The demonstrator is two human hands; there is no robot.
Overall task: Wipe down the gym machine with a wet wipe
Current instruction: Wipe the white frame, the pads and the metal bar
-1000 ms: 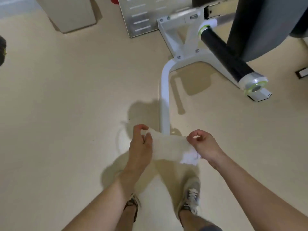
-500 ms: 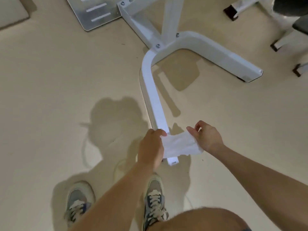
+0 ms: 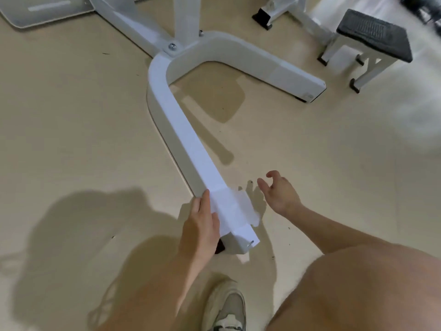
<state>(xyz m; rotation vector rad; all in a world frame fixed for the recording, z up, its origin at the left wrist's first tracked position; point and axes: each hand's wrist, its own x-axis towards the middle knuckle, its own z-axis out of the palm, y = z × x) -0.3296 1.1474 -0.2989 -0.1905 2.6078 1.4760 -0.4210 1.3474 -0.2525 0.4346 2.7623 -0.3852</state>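
Observation:
The gym machine's white U-shaped base frame [image 3: 176, 115] lies on the beige floor, one leg running toward me. A white wet wipe [image 3: 235, 211] is draped over the near end of that leg. My left hand [image 3: 202, 223] rests with straight fingers on the wipe's left edge, against the leg's side. My right hand [image 3: 279, 192] hovers just right of the wipe, fingers loosely curled, holding nothing.
A metal foot plate [image 3: 43, 10] lies at the top left. A small black-topped step with white legs [image 3: 372, 34] stands at the top right beside another white frame foot [image 3: 267, 17]. My shoe [image 3: 226, 306] and bare knee [image 3: 370, 295] fill the bottom.
Both hands held the wipe stretched in the air; now it lies over the leg's end. My right hand has let go. The view has dropped closer to the floor.

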